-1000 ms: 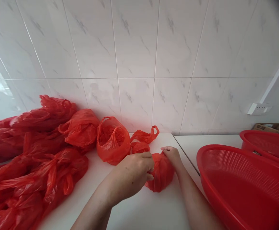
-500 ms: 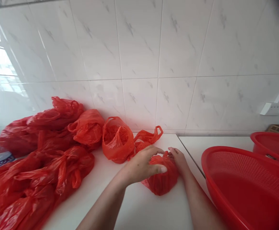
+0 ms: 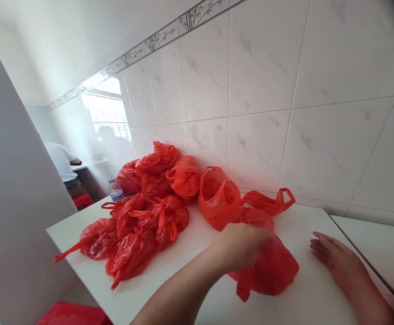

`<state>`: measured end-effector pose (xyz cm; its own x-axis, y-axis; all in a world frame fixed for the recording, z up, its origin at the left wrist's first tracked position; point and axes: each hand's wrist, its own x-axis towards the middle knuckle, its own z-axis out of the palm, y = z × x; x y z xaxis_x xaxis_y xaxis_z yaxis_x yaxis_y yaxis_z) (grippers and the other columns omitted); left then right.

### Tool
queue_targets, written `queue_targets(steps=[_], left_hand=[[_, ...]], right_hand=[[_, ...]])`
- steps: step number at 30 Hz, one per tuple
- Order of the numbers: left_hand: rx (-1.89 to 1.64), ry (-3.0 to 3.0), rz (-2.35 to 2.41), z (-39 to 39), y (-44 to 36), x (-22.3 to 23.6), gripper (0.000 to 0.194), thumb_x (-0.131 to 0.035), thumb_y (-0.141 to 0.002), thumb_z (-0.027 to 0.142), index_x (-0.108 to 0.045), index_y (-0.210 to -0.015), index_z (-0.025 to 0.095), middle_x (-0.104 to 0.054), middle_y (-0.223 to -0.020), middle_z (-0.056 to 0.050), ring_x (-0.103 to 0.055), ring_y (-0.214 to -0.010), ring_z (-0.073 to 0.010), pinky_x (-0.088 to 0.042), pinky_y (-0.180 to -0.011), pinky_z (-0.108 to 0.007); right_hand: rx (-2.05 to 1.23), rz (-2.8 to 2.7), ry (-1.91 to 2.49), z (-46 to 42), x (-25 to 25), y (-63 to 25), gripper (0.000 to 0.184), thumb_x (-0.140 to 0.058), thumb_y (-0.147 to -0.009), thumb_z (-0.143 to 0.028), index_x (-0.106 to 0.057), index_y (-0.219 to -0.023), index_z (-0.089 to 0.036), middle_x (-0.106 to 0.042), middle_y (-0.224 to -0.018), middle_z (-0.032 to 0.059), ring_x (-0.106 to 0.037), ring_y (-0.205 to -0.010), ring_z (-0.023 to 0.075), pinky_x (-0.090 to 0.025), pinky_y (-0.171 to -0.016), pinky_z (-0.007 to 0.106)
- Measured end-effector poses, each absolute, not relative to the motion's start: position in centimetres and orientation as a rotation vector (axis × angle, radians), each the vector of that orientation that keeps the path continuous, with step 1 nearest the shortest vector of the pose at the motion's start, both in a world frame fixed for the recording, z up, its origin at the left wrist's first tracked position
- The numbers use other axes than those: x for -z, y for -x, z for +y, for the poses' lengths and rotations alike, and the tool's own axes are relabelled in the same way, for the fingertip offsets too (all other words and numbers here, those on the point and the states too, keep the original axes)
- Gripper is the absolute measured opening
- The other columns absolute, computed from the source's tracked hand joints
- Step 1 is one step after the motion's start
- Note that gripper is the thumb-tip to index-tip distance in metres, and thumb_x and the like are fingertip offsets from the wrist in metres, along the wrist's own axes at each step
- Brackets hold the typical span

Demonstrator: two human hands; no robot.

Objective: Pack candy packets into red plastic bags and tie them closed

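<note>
My left hand [image 3: 246,246] is closed on the upper part of a filled red plastic bag [image 3: 273,271] at the front of the white table. Its fingertips are blurred and partly hidden. My right hand [image 3: 339,259] is off to the right of that bag, open, fingers stretched out and holding nothing. Just behind the held bag lies a limp red bag [image 3: 267,201] with a loop handle. Beside it an open-topped red bag [image 3: 219,198] stands near the wall.
Several knotted red bags [image 3: 149,216] are piled on the left of the white table [image 3: 197,262]. A plastic bottle [image 3: 116,192] stands behind the pile. Below the table's left edge is a red object [image 3: 75,313]. A person in a light shirt [image 3: 59,160] is in the far left background.
The view has swung left. Both hands were at the bag's top; my right hand has let go and moved away right, while my left hand has taken hold of the bag, now tilted.
</note>
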<state>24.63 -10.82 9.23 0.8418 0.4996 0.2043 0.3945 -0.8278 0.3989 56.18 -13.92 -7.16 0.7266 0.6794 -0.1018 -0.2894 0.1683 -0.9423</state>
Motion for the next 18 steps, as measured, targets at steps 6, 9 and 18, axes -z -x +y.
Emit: queue_targets(steps=[6, 9, 18], left_hand=[[-0.605, -2.883, 1.081, -9.3, -14.7, -15.5, 0.04, -0.043, -0.076, 0.009, -0.065, -0.102, 0.03, -0.071, -0.093, 0.001, -0.064, -0.082, -0.0189, -0.045, -0.07, -0.028], [-0.729, -2.844, 1.586, -7.1, -10.1, -17.3, 0.036, -0.043, -0.079, 0.013, -0.063, -0.105, 0.028, -0.07, -0.099, -0.002, -0.063, -0.087, -0.022, -0.045, -0.075, -0.031], [-1.109, -2.569, 2.069, 0.0, -7.2, -14.5, 0.053, -0.056, -0.081, 0.029, -0.045, -0.13, 0.013, -0.044, -0.135, -0.019, -0.041, -0.124, -0.0402, -0.039, -0.094, -0.055]], right_hand=[[-0.653, -0.429, 1.255, -13.5, 7.5, -55.6, 0.027, -0.071, -0.062, -0.029, -0.069, -0.087, -0.021, -0.064, -0.08, 0.0068, -0.063, -0.068, 0.0164, -0.057, -0.056, 0.023], [-0.62, -0.433, 1.315, -13.5, 6.9, -54.5, 0.033, -0.071, -0.059, -0.031, -0.067, -0.089, -0.018, -0.063, -0.079, 0.005, -0.062, -0.066, 0.0149, -0.056, -0.056, 0.023], [-0.465, -0.686, 1.671, -13.8, 5.0, -52.4, 0.035, -0.053, -0.073, -0.036, -0.063, -0.099, -0.016, -0.064, -0.082, 0.0058, -0.064, -0.07, 0.0184, -0.054, -0.066, 0.033]])
